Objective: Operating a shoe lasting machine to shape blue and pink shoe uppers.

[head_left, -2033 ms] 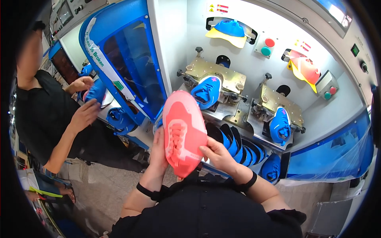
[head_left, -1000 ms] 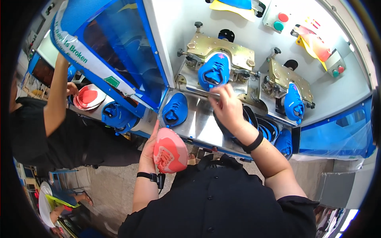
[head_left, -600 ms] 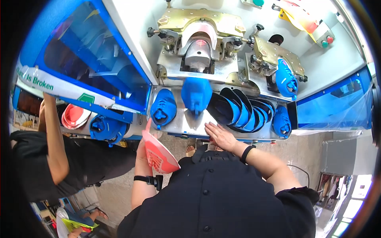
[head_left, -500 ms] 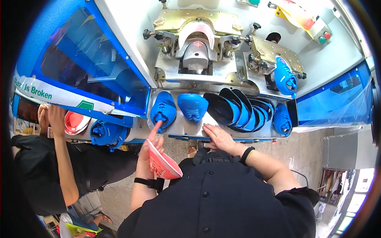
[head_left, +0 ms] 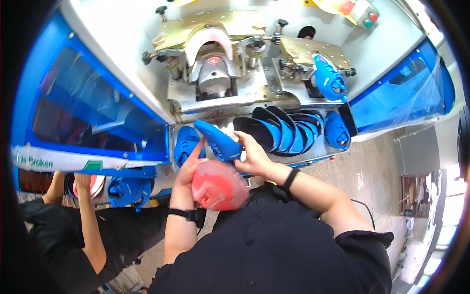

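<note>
1. Metal worktop (head_left: 319,148): a row of curved black-and-blue pieces (head_left: 281,132) leans along it, an upright shoe (head_left: 337,131) at its right end.
2. Right hand (head_left: 254,157) – fingers clamped on one end of a tilted blue shoe (head_left: 218,142) over the worktop.
3. Left hand (head_left: 187,170) – fingers gripping a blurred pink shoe (head_left: 220,186) before the worktop, index finger extended.
4. Behind stands a metal fixture (head_left: 213,81); leftward, a co-worker (head_left: 93,240); rightward, grey floor (head_left: 372,171).
</note>
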The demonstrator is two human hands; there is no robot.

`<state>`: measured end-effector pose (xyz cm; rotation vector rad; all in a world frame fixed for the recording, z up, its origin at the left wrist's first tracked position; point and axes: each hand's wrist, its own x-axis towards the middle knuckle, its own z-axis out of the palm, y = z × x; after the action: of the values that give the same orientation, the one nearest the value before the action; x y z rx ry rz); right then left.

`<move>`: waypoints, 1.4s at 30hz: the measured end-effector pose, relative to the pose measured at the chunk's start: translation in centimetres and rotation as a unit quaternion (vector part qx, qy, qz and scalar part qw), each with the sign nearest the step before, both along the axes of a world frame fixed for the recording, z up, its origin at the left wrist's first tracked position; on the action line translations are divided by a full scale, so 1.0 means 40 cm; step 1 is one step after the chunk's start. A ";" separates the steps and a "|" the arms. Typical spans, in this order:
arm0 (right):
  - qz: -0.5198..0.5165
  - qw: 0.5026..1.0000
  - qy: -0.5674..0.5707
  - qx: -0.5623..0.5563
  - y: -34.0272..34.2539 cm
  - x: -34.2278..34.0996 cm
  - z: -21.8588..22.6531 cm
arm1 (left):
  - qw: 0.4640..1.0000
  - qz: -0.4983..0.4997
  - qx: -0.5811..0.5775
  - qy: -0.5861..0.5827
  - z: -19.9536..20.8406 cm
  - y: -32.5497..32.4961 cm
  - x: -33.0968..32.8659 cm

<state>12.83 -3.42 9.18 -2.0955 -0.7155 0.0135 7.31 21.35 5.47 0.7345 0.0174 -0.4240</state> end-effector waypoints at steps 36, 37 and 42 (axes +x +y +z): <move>-0.073 0.939 -0.330 0.058 -0.227 0.248 0.546 | 0.954 0.058 -0.290 -0.049 0.317 -0.151 0.107; -0.041 0.916 -0.394 0.067 -0.148 0.335 0.593 | 0.954 0.056 -0.286 -0.066 0.340 -0.158 0.096; -0.119 0.936 -0.318 -0.096 0.156 0.709 0.756 | 0.966 0.044 -0.240 -0.083 0.379 -0.148 0.033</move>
<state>41.19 2.83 39.44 -2.3771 -0.8503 -0.7901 8.63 15.42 20.61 0.2860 -0.2035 -0.2650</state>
